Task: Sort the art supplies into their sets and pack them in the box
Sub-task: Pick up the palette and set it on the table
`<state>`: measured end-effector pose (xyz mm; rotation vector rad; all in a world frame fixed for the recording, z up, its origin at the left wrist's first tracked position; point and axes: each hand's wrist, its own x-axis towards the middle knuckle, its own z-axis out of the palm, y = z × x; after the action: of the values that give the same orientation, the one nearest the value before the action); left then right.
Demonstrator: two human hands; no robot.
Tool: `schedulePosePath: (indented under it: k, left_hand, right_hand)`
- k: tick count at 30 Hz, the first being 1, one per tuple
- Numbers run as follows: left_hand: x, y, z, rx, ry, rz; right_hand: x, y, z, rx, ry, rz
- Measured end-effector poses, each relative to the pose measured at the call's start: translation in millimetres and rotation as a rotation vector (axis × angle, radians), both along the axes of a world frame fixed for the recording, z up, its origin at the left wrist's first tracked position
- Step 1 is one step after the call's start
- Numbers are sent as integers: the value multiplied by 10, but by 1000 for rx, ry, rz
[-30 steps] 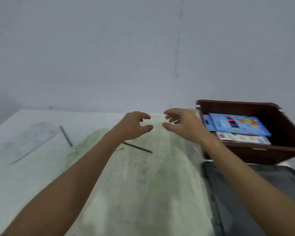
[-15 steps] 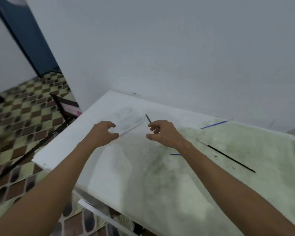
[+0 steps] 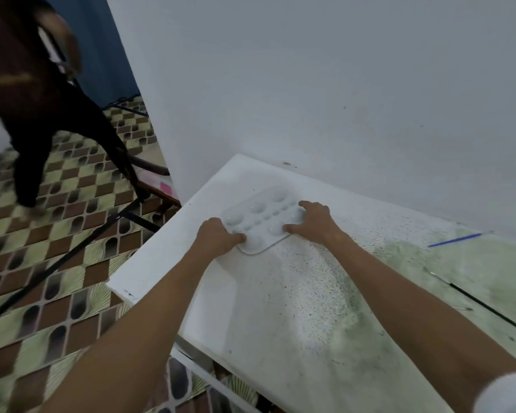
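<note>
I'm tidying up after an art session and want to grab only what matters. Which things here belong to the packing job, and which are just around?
Part of the job:
- white paint palette, with left hand and right hand at its edges
- blue brush
- black brush

Just around:
- table
- chair on the floor
- tiled floor

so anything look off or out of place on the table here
Nothing is damaged or spilled. The table is stained green and speckled dark, and loose supplies lie apart: a blue stick by the wall, a black brush right. Both hands hold the white palette.
</note>
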<state>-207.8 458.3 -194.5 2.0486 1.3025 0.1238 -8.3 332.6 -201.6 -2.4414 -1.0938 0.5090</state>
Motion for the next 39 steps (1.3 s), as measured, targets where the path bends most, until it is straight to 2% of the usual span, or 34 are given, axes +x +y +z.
schedulePosePath:
  k: [2, 4, 6, 9, 13, 17, 21, 23, 25, 27, 31, 35, 39]
  left_hand:
    - [7, 34, -13, -102, -96, 62]
    - [-14, 75, -14, -204, -190, 106]
    - [-32, 42, 47, -272, -282, 100]
    - [34, -123, 193, -266, -409, -17]
    - [244, -493, 447, -325, -628, -168]
    - [565, -1080, 678, -602, -829, -318]
    - [937, -1705, 730, -830, -944, -268]
    - [1061, -1962, 732, -935, -952, -209]
    - [1123, -2174, 712, -986, -937, -164]
    - [1105, -2338, 644, -879, -837, -220]
    - [939, -2503, 394, -495, -525, -448]
    - [753, -2647, 165, -403, -346, -548]
    - [608, -2720, 31, -319, -257, -600]
  right_hand:
    - [-1, 1, 22, 68, 79, -64]
    - [15, -79, 64, 205, 284, -177]
    - [20, -236, 155, 318, 437, -183]
    - [56, -587, 330, 425, 480, -133]
    - [170, -1288, 653, 530, 387, -206]
    - [287, -2079, 807, 627, 574, -420]
    - [297, -2810, 769, 818, 753, -562]
    - [244, -3129, 717, 919, 769, -674]
    - [186, -3443, 636, 905, 719, -699]
    - [119, -3767, 514, 796, 624, -620]
    - [-60, -4242, 291, 587, 542, -524]
    - [-220, -4434, 79, 393, 462, -469]
    - [-258, -4451, -6, 357, 360, -457]
